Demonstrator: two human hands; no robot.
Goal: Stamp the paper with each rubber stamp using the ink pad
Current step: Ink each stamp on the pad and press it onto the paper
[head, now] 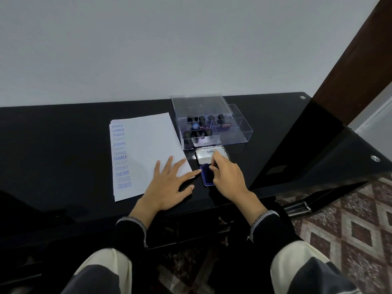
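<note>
Our left hand lies flat, palm down, with the fingers straight and spread wide, the index finger reaching out to the right and the thumb angled toward the near right. Our right hand sits just to the right of it, knuckles up, the fingers curled downward and bunched together at the far left tip as if pinching something we cannot make out beneath them. Both forearms come up from the near edge in black sleeves with pale stitched cuffs, converging slightly as they extend away from us.
</note>
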